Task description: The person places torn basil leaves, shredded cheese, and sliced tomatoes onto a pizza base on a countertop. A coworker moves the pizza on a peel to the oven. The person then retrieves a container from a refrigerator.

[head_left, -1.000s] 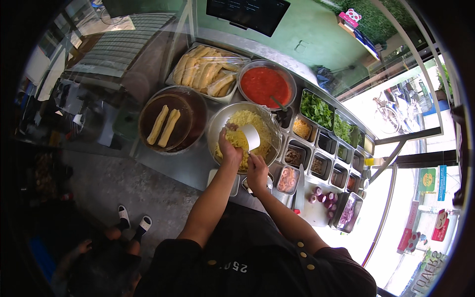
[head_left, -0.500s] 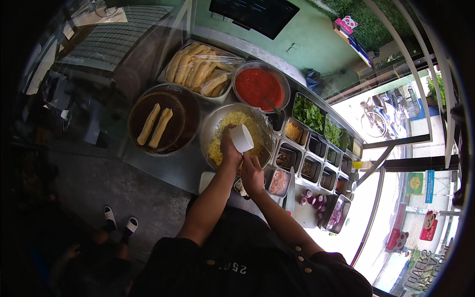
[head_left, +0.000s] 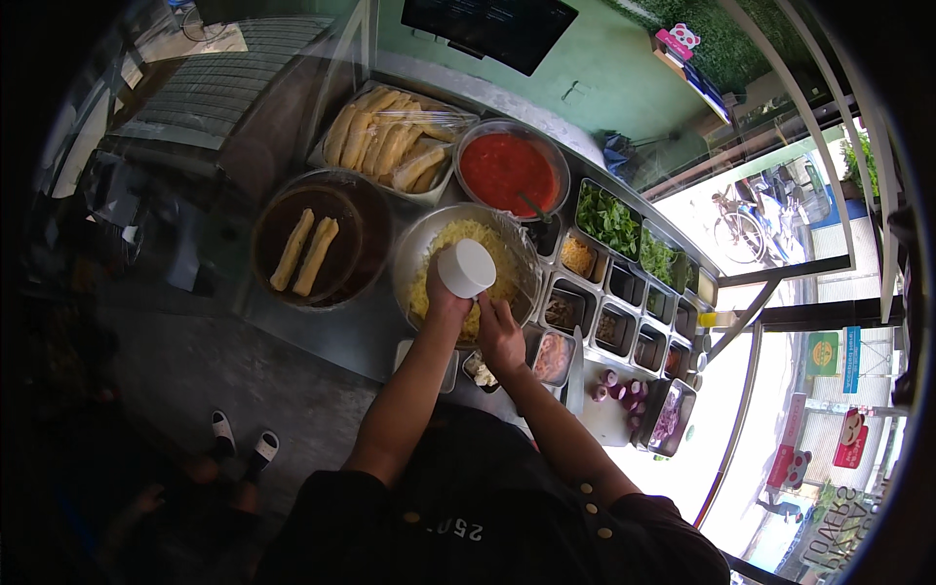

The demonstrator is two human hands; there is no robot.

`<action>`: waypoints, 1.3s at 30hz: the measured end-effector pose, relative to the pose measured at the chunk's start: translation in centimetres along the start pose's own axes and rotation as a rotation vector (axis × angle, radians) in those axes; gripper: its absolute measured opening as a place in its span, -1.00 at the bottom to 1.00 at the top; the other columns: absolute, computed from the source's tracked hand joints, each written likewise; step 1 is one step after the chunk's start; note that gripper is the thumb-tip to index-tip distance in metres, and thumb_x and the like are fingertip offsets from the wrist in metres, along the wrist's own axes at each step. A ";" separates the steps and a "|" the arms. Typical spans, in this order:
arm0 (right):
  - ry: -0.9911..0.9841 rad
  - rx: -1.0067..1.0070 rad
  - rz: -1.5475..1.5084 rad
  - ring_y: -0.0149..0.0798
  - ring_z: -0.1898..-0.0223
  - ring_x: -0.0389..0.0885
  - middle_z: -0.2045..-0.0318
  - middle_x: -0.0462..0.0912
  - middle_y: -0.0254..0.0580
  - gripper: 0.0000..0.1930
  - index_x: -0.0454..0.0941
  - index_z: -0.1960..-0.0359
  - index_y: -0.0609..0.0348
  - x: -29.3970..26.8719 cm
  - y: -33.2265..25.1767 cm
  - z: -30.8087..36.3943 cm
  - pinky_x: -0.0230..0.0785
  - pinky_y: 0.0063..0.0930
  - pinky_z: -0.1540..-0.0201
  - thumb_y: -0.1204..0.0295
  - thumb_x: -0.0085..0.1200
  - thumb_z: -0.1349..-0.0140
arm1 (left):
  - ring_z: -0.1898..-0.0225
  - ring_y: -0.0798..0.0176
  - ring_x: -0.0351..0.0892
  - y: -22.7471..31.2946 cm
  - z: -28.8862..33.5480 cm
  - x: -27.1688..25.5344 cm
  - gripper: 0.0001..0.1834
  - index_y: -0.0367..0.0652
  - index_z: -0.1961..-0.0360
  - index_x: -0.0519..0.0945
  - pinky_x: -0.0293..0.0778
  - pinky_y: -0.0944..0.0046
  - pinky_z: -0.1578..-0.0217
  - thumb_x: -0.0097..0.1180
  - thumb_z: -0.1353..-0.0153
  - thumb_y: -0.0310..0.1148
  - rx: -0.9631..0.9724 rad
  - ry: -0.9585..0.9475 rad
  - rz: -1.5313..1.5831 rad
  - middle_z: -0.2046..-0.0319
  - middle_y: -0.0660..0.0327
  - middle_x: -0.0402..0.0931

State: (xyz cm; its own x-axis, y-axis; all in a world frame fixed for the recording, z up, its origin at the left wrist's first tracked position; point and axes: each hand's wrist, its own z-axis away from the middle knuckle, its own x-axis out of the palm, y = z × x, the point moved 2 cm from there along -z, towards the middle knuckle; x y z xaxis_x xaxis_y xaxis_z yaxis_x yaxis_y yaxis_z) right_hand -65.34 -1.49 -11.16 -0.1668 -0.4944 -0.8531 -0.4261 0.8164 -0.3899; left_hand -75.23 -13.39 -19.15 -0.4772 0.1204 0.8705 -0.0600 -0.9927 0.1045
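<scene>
My right hand (head_left: 502,341) is closed around the handle of a white measuring cup (head_left: 466,268). The cup is tipped, its round base turned up towards me, over a wide steel bowl (head_left: 407,244) of pale yellow shredded cheese (head_left: 502,255). Close against the cup's near left side is my left hand (head_left: 448,300); the cup hides its fingers, so I cannot tell whether they grip it or cheese. Left of the bowl, two long dough sticks (head_left: 315,255) lie on a round dark brown board (head_left: 283,200).
Behind are a plastic-covered tray of breadsticks (head_left: 385,136) and a bowl of red sauce (head_left: 507,171). Steel topping tubs (head_left: 614,330), leafy greens (head_left: 608,220), a knife (head_left: 575,375) and cut red onions (head_left: 624,390) stand right. A person's slippered feet (head_left: 261,448) show at lower left.
The white measuring cup has shifted slightly left and turned, so more of its base shows. My left hand has gone further behind it; my right hand keeps its hold on the handle.
</scene>
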 end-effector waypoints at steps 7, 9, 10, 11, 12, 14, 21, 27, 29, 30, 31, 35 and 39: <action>0.107 -0.032 -0.039 0.02 0.19 0.74 0.15 0.60 -0.05 -0.45 0.58 -0.32 0.22 -0.2 -0.9 -0.4 0.66 -0.16 0.15 0.70 0.15 -0.25 | 0.00 0.07 0.77 0.2 0.0 -0.3 -0.62 -0.08 -0.15 0.62 0.74 -0.05 0.02 -0.04 -0.61 -0.07 -0.110 0.035 0.088 0.01 0.16 0.72; 0.090 0.007 -0.046 0.03 0.19 0.73 0.15 0.60 -0.05 -0.46 0.58 -0.31 0.22 -0.1 -1.0 -0.4 0.65 -0.16 0.15 0.71 0.15 -0.25 | 0.01 0.07 0.77 0.5 0.0 0.0 -0.61 -0.10 -0.17 0.62 0.76 -0.05 0.04 -0.03 -0.60 -0.07 -0.050 0.001 0.006 0.01 0.14 0.72; 0.116 0.001 -0.045 0.04 0.17 0.73 0.12 0.60 -0.03 -0.45 0.57 -0.32 0.23 -0.1 -1.0 -0.3 0.65 -0.15 0.13 0.70 0.15 -0.24 | 0.01 0.07 0.78 0.7 -0.1 0.0 -0.60 -0.11 -0.17 0.62 0.76 -0.05 0.05 -0.03 -0.60 -0.07 -0.055 0.030 -0.022 0.01 0.13 0.72; 0.112 0.012 -0.051 0.05 0.15 0.73 0.10 0.60 -0.01 -0.43 0.57 -0.34 0.23 -0.1 -1.0 -0.2 0.65 -0.15 0.11 0.70 0.15 -0.24 | 0.01 0.07 0.78 1.1 -0.2 0.2 -0.60 -0.13 -0.18 0.61 0.77 -0.03 0.05 -0.02 -0.59 -0.09 -0.013 -0.046 -0.083 0.01 0.12 0.72; 0.109 0.040 -0.067 0.06 0.14 0.73 0.08 0.60 0.01 -0.42 0.56 -0.35 0.24 0.0 -1.0 -0.1 0.64 -0.14 0.10 0.69 0.15 -0.24 | 0.01 0.07 0.78 1.5 -0.3 0.3 -0.61 -0.14 -0.19 0.61 0.78 -0.02 0.06 -0.02 -0.59 -0.10 0.009 -0.091 -0.138 0.01 0.11 0.72; 0.115 0.066 -0.089 0.05 0.14 0.73 0.09 0.60 0.01 -0.43 0.57 -0.34 0.24 0.1 -1.2 0.1 0.64 -0.15 0.10 0.70 0.15 -0.23 | 0.01 0.06 0.79 2.0 -0.2 0.2 -0.61 -0.16 -0.19 0.61 0.79 0.00 0.06 -0.01 -0.58 -0.14 0.000 -0.137 -0.164 0.01 0.09 0.72; 0.189 0.044 -0.093 0.07 0.17 0.73 0.09 0.63 0.02 -0.44 0.59 -0.31 0.25 0.0 -2.0 -0.1 0.64 -0.14 0.11 0.69 0.18 -0.21 | 0.01 0.05 0.79 1.6 0.0 -0.5 -0.62 -0.20 -0.24 0.58 0.78 -0.01 0.05 -0.06 -0.60 -0.22 -0.152 -0.110 -0.113 -0.02 0.08 0.72; 0.283 0.248 -0.234 0.04 0.24 0.72 0.22 0.67 0.01 -0.65 0.68 -0.16 0.28 -1.5 -3.2 -0.6 0.59 -0.18 0.18 0.69 0.19 -0.35 | -0.16 0.02 0.71 1.8 -0.7 -1.2 -0.56 -0.18 -0.32 0.56 0.67 -0.07 -0.19 -0.13 -0.63 -0.18 -0.242 -0.150 -0.039 -0.16 0.06 0.68; 0.284 0.351 -0.328 0.02 0.27 0.72 0.27 0.66 0.01 -0.71 0.69 -0.12 0.30 -2.3 -3.0 -0.4 0.57 -0.22 0.20 0.67 0.19 -0.38 | -0.22 0.02 0.68 2.3 -1.2 -2.1 -0.55 -0.19 -0.33 0.56 0.64 -0.07 -0.25 -0.16 -0.64 -0.18 -0.246 -0.123 -0.016 -0.21 0.05 0.67; 0.269 0.427 -0.384 0.01 0.28 0.72 0.30 0.66 0.01 -0.74 0.69 -0.10 0.31 -2.7 -2.7 -0.1 0.56 -0.25 0.21 0.66 0.19 -0.40 | -0.18 0.03 0.70 2.8 -1.5 -2.4 -0.57 -0.19 -0.29 0.58 0.65 -0.06 -0.23 -0.15 -0.64 -0.19 -0.267 -0.217 0.001 -0.17 0.06 0.69; 0.265 0.439 -0.401 -0.03 0.34 0.70 0.32 0.66 0.00 -0.76 0.71 -0.06 0.32 -3.1 -2.4 0.3 0.53 -0.29 0.22 0.63 0.21 -0.40 | -0.15 0.03 0.71 3.3 -1.6 -2.7 -0.58 -0.19 -0.26 0.60 0.66 -0.05 -0.22 -0.15 -0.64 -0.19 -0.299 -0.292 0.017 -0.13 0.06 0.71; 0.101 0.618 -0.409 -0.09 0.26 0.75 0.26 0.74 -0.02 -0.75 0.74 -0.04 0.31 -3.4 0.0 2.3 0.55 -0.26 0.12 0.43 0.19 -0.45 | 0.00 0.05 0.76 5.8 -2.1 -3.7 -0.66 -0.17 -0.06 0.69 0.69 -0.02 -0.16 -0.09 -0.62 -0.23 -0.315 -0.243 0.001 0.06 0.09 0.77; -0.105 0.710 -0.327 0.07 0.14 0.82 0.17 0.81 0.10 -0.73 0.77 0.04 0.28 -1.2 1.9 2.5 0.60 -0.09 0.02 0.33 0.25 -0.40 | 0.10 0.08 0.73 7.5 -1.8 -2.8 -0.74 -0.11 0.01 0.64 0.72 0.01 -0.06 -0.05 -0.62 -0.22 -0.307 -0.113 0.045 0.15 0.13 0.70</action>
State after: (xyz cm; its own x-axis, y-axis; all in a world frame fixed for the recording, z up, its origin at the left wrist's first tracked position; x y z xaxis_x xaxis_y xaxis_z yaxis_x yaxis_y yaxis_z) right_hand -63.74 1.36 -11.76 -0.0310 -0.7403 -0.6716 0.2362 0.6474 -0.7246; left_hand -75.98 -21.11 -21.66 -0.3864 0.0582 0.9205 -0.3103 -0.9480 -0.0703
